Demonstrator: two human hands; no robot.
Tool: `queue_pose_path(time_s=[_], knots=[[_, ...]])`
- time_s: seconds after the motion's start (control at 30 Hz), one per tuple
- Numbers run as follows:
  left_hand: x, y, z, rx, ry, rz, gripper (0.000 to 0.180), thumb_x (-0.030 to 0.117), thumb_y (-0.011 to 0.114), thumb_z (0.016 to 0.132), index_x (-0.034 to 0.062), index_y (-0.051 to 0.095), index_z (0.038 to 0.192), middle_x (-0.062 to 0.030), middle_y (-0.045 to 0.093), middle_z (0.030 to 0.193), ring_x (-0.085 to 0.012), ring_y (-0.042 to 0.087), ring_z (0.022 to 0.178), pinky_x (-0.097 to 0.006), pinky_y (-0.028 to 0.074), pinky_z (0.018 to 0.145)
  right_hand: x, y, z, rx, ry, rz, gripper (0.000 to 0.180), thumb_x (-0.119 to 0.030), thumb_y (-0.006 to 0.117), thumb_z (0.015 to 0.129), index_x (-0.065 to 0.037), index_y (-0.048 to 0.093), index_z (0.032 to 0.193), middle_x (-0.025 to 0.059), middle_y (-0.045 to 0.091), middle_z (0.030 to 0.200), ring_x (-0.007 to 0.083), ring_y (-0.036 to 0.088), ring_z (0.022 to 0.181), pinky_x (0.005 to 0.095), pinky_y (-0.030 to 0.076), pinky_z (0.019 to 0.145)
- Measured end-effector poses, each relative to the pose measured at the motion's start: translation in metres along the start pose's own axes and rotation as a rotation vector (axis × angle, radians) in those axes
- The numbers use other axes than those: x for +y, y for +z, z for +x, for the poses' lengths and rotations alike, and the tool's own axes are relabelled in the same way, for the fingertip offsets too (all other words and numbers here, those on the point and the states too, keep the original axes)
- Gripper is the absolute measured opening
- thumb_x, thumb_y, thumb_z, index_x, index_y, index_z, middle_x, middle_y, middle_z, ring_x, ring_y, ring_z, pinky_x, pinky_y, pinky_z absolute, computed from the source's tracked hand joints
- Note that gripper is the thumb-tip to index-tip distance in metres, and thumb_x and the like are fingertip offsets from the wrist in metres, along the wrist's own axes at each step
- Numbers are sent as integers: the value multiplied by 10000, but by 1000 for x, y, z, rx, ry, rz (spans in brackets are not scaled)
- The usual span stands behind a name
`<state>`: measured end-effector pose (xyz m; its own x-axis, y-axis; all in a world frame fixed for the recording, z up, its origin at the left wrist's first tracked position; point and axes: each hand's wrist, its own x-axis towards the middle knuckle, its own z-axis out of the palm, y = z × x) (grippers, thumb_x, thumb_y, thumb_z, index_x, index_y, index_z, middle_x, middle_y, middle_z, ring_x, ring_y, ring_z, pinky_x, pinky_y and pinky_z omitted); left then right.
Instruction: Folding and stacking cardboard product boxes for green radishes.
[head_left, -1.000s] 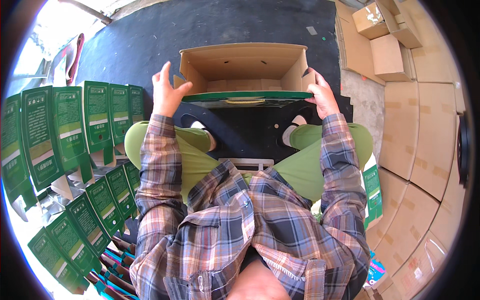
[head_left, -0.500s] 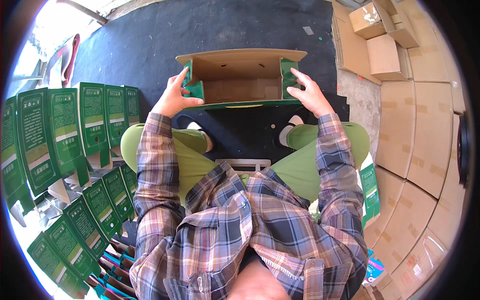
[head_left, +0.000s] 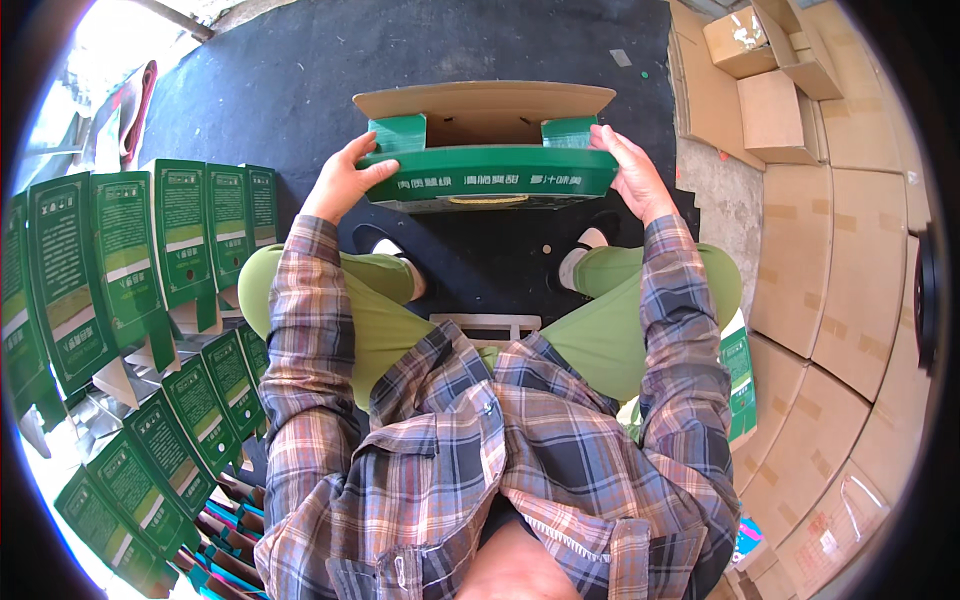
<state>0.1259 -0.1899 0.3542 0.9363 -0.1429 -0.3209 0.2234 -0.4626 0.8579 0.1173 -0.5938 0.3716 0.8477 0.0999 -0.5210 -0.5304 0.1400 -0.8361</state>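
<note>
I hold a green and brown cardboard carton in front of me, above my knees. Its near green side faces me and two green end flaps are folded inward over the brown inside. My left hand grips the carton's left end, thumb on the green front panel. My right hand grips the right end, fingers pressed on the right flap. The brown rear flap stands up behind.
Rows of flat green carton blanks stand fanned out to my left. Plain brown cardboard boxes and stacked brown sheets lie to my right. A dark mat covers the floor ahead. A white stool edge shows between my legs.
The carton has been tipped toward me and pulled closer. The green end flaps have folded inward, and the green front panel now faces up toward me. Both hands slid along its ends.
</note>
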Motion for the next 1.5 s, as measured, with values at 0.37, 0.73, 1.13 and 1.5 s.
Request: queue_pose_path(time_s=[0.37, 0.73, 1.13, 1.5], knots=[[1, 50, -3, 357, 231, 572, 436, 66, 650, 760, 158, 585, 1182, -130, 482, 1216, -303, 509, 1082, -373, 453, 893, 41, 20, -11, 257, -577, -1307, 713, -191, 785, 640, -121, 478, 1280, 141, 376, 1386, 355, 343, 1264, 425, 385, 996], [21, 65, -16, 176, 382, 834, 738, 172, 820, 532, 164, 527, 1210, -64, 491, 1129, -299, 445, 1131, -430, 460, 853, 42, 26, -8, 207, -649, -1476, 771, -87, 815, 545, -103, 480, 1239, 117, 490, 1200, 323, 444, 1153, 419, 447, 887], [17, 62, -11, 61, 328, 844, 767, 212, 826, 537, 222, 518, 1239, -47, 478, 1108, -257, 450, 1115, -484, 430, 826, 41, 20, -5, 123, -619, -1499, 728, -108, 797, 576, -84, 484, 1232, 101, 503, 1185, 308, 442, 1143, 417, 444, 883], [14, 73, -15, 123, 506, 947, 895, 364, 793, 607, 111, 378, 1359, -96, 458, 1207, -281, 414, 1152, -468, 281, 970, 46, 42, -8, 118, -459, -1642, 857, -249, 716, 729, -77, 241, 1421, 110, 259, 1476, 303, 224, 1368, 474, 322, 1020]])
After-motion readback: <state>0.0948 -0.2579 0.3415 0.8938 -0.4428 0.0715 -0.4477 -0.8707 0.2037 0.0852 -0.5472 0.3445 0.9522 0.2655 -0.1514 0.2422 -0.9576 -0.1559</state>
